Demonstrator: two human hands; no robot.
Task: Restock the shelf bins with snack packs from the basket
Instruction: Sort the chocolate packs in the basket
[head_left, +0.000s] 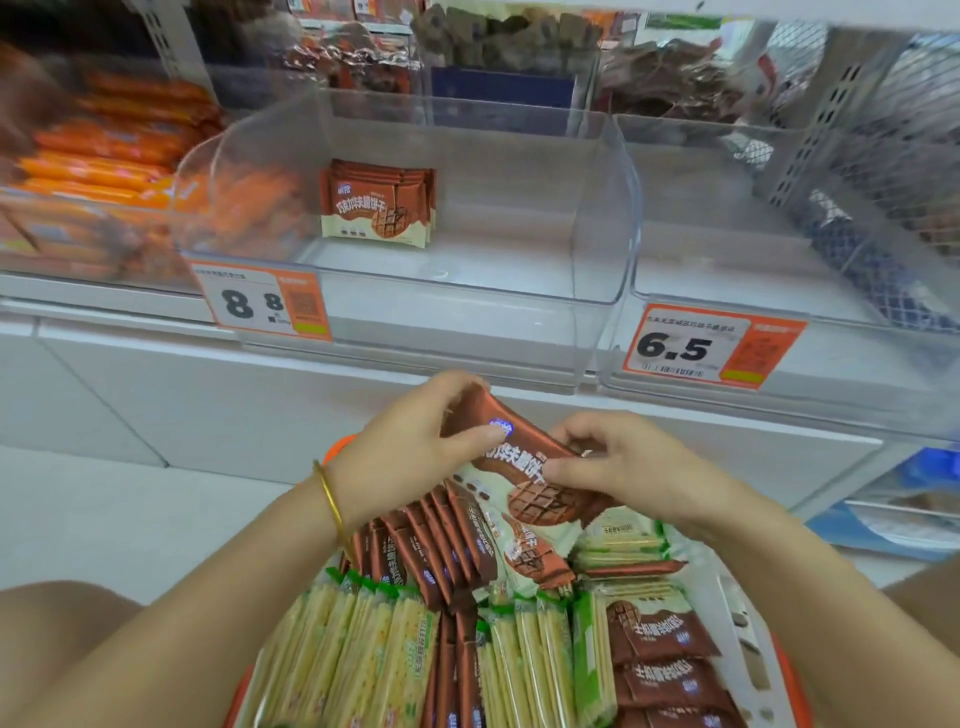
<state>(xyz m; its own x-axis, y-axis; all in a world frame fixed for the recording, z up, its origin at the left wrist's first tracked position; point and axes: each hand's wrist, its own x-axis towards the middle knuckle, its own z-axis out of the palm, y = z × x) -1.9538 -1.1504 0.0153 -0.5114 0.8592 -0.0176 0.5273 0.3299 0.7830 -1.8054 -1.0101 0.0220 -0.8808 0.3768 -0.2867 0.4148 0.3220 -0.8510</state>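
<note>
Both hands are on one brown biscuit pack (519, 462), held tilted just above the basket (750, 644). The left hand (410, 452), with a gold bangle (331, 499) on its wrist, pinches the pack's upper end between thumb and curled fingers. The right hand (628, 467) grips the pack's right side with its fingertips. Directly beneath the hands a row of matching brown packs (436, 540) stands on edge in the basket, with green-edged cracker packs (363, 649) nearer the person. Beyond the hands, on the shelf, sits a clear bin (467, 312) with a few of the same brown packs (378, 208) upright at its back left. Its price tag (260, 304) reads 8.8.
</note>
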